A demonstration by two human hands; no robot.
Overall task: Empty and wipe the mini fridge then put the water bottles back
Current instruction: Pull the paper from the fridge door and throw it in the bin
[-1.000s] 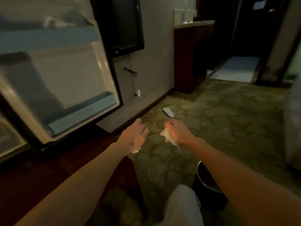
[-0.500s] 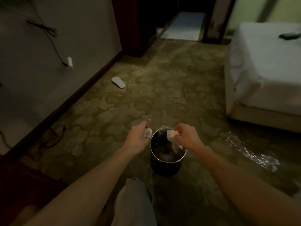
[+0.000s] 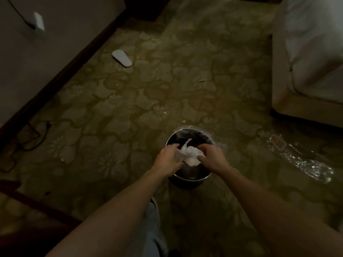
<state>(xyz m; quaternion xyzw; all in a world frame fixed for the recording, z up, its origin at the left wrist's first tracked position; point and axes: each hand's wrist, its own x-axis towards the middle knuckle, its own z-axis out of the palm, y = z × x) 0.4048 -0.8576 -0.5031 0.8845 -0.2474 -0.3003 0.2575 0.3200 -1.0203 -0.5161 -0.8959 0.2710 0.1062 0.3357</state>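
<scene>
Head view: left hand (image 3: 169, 158), right hand (image 3: 211, 157) extended, grips pinching tissue (image 3: 189, 154) over bin (image 3: 189, 179)

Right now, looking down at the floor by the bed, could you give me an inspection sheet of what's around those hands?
Surface: patterned carpet, dim light.
Job's things: white tissue held over the bin; fridge and bottles not in view.
Clutter: white slipper near the wall; clear plastic wrap right of the bin; small scraps on the carpet.
Hands: left hand and right hand both pinch the tissue above the bin.
Cables: dark cord on the floor by the skirting; another runs to a wall plug.
Surroundings: bed at right.
</scene>
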